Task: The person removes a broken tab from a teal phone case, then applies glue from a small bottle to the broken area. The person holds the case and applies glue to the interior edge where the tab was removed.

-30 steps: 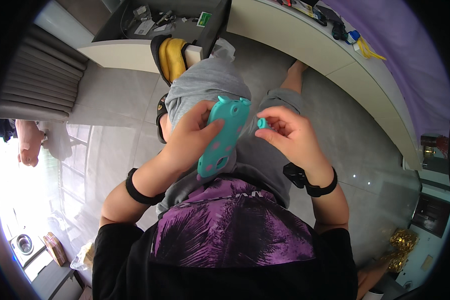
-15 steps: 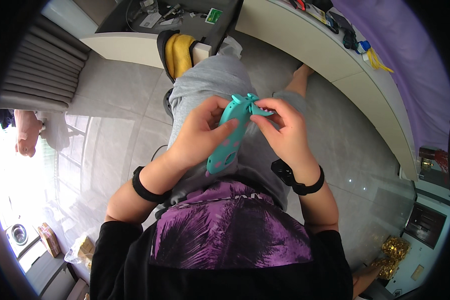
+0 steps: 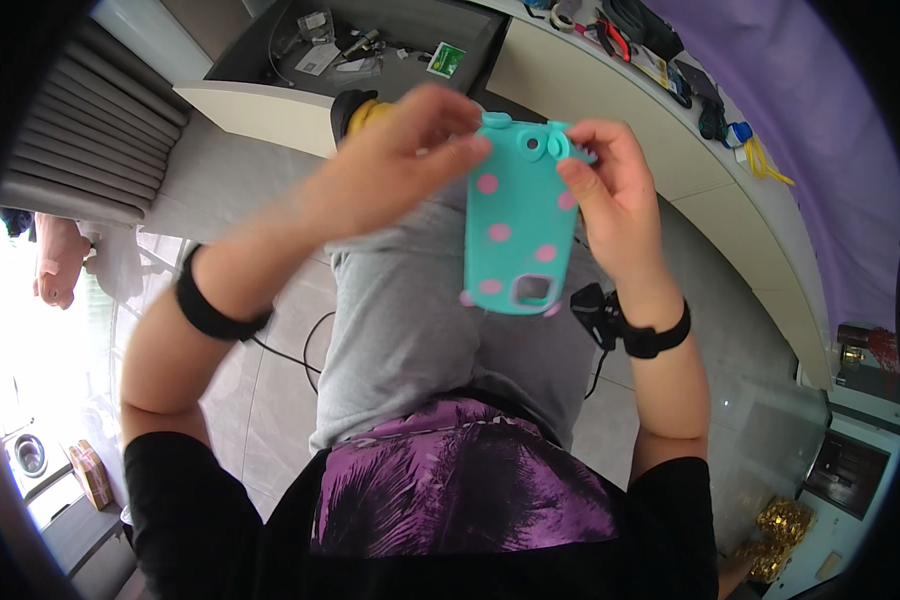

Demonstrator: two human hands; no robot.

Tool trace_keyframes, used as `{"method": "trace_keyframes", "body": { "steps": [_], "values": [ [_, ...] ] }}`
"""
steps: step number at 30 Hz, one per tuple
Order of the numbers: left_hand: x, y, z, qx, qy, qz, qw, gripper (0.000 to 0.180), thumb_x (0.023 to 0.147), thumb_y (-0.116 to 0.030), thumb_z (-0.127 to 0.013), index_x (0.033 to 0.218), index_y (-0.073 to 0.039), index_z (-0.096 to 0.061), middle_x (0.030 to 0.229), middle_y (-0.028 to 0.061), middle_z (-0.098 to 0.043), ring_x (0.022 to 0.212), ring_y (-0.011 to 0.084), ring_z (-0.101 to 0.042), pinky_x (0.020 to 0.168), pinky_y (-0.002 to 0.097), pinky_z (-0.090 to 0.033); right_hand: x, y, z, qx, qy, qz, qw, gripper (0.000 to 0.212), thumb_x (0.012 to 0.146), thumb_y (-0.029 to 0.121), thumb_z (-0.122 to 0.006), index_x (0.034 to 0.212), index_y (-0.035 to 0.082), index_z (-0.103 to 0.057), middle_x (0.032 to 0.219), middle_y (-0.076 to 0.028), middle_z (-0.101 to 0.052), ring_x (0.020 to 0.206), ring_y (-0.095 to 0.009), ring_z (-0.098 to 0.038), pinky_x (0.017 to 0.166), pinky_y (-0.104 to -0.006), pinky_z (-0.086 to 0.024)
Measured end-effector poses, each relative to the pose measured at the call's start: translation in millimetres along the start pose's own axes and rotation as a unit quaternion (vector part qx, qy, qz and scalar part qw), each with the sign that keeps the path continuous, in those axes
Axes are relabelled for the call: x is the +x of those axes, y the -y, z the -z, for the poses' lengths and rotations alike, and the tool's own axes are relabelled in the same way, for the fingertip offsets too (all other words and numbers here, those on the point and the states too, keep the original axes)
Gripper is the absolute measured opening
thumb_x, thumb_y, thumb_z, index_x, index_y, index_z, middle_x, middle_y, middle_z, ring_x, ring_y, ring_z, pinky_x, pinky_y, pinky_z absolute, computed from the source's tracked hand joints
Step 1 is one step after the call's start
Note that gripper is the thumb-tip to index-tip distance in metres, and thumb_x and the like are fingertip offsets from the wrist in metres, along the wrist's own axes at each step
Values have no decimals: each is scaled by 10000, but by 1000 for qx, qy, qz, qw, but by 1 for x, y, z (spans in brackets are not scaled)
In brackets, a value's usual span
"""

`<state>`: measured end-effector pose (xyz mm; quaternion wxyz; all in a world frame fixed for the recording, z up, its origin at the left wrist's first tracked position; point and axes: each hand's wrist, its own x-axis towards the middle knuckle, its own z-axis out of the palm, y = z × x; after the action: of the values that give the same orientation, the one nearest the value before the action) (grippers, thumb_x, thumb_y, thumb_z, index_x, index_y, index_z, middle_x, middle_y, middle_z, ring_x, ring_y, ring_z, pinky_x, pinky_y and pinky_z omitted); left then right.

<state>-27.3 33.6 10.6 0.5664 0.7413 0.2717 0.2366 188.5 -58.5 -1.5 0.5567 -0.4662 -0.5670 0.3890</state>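
Note:
A turquoise phone case (image 3: 517, 215) with pink dots hangs upright in front of me, its square camera cutout at the lower right. Raised pieces stick up along its top edge, among them a small ring-shaped eye. My right hand (image 3: 615, 185) pinches the top right corner, thumb on the dotted face and fingers behind. At the top left corner is my left hand (image 3: 410, 150), smeared by motion. Its thumb and bent forefinger reach the case's edge there, but I cannot tell whether they grip it.
Below the case are my grey trousers (image 3: 390, 310). Ahead, an open drawer (image 3: 270, 105) contains small loose items and a green packet (image 3: 447, 60). A counter along the right carries red-handled pliers (image 3: 613, 38) and a yellow cord (image 3: 767, 163). A black cable (image 3: 290, 355) loops beside my left leg.
The case has been raised away from my body and turned so its dotted face shows flat. Both hands moved up with it. My left hand shifted to the case's top left corner.

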Motion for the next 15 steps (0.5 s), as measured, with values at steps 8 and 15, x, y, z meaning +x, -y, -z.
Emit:
{"method": "trace_keyframes", "body": {
  "steps": [8,15],
  "values": [
    [23,95,93,583,148,-111,791,445,880,-137,-556,1305,-208,-443,1423,63,-377,1339,316,-299,1081,526,-255,73,-83,0,7,77,-118,990,193,888,95,-606,1061,67,-525,943,11,-536,814,-58,-489,712,-212,-428],
    [26,114,130,533,28,-165,830,464,683,42,-560,1114,-128,-541,1248,83,-512,1218,326,-443,1042,471,-351,86,-129,-16,37,178,-176,968,196,893,60,-574,1080,55,-514,1001,4,-542,815,-65,-506,702,-219,-422]
  ]
}}
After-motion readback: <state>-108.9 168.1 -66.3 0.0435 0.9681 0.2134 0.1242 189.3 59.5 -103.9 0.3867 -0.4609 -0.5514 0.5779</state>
